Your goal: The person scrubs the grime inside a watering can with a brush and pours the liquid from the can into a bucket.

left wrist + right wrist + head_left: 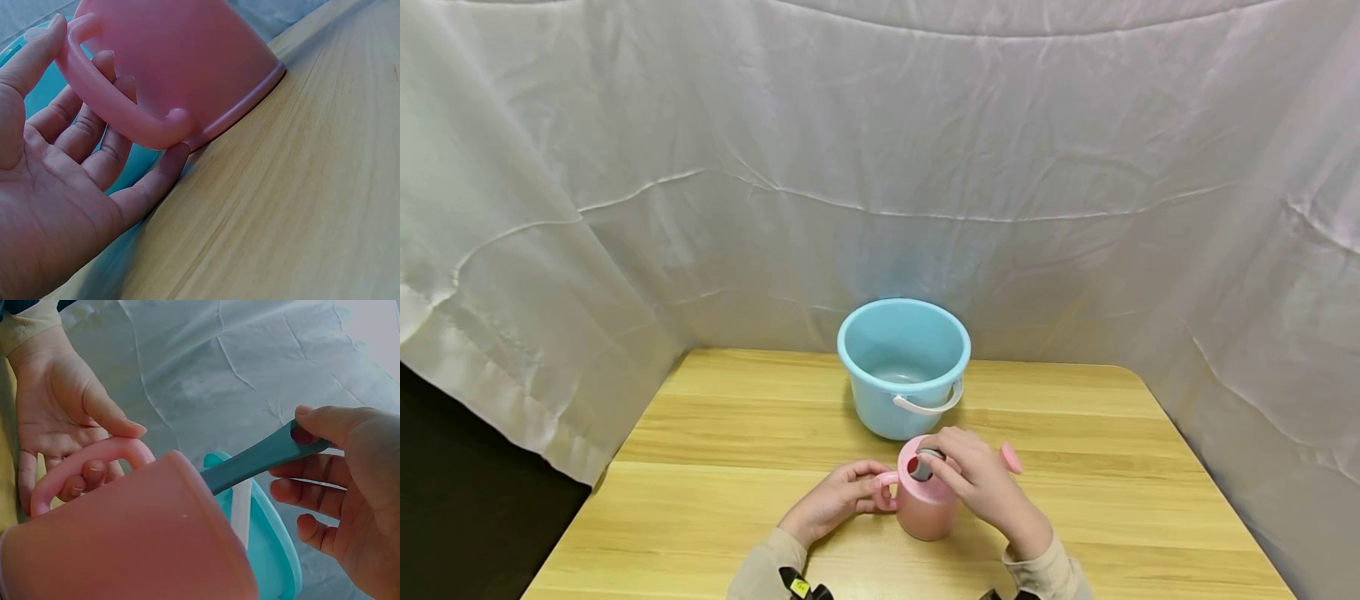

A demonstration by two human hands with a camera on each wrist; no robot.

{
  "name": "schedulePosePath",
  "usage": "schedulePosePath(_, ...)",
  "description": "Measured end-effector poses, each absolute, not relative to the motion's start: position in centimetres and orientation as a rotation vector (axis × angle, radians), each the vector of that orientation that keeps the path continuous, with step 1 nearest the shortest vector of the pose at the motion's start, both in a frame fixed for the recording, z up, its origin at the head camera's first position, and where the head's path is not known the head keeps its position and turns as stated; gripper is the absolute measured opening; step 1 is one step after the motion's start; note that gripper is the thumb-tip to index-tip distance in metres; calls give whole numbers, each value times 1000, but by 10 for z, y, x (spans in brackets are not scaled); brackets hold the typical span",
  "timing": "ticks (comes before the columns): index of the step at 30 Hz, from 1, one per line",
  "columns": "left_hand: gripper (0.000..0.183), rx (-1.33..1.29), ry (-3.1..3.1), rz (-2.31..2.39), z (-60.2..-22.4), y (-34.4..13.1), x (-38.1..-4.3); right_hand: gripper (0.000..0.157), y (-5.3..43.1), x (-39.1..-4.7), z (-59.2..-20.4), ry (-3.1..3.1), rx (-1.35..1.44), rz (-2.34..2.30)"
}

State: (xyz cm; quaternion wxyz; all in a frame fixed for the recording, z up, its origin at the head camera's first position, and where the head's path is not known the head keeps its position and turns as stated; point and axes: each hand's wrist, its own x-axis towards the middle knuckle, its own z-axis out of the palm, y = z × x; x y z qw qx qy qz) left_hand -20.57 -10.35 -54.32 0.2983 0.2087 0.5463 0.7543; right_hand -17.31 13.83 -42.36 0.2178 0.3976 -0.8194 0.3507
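A pink watering can stands upright on the wooden table, its spout's round rose to the right. My left hand holds its loop handle, thumb on top and fingertips through the loop. With thumb and fingertips, my right hand pinches the end of a flat grey-green utensil handle that has a hole in it. This handle slants down into the can's top opening. The utensil's other end is hidden inside the can, so I cannot tell its kind.
Right behind the can stands a light-blue bucket with its white carrying handle hanging down in front. A pale cloth curtain surrounds the back and sides of the wooden table.
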Motion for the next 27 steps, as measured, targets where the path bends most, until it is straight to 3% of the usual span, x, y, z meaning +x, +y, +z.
schedulePosePath(17, 22, 547, 1455, 2000, -543, -103, -206, 20, 132, -174, -430, -2417, 1146, 838)
schedulePosePath(27, 22, 553, 1447, 2007, -544, -103, -207, 40, 140, -169, -422, -2543, 1194, 959)
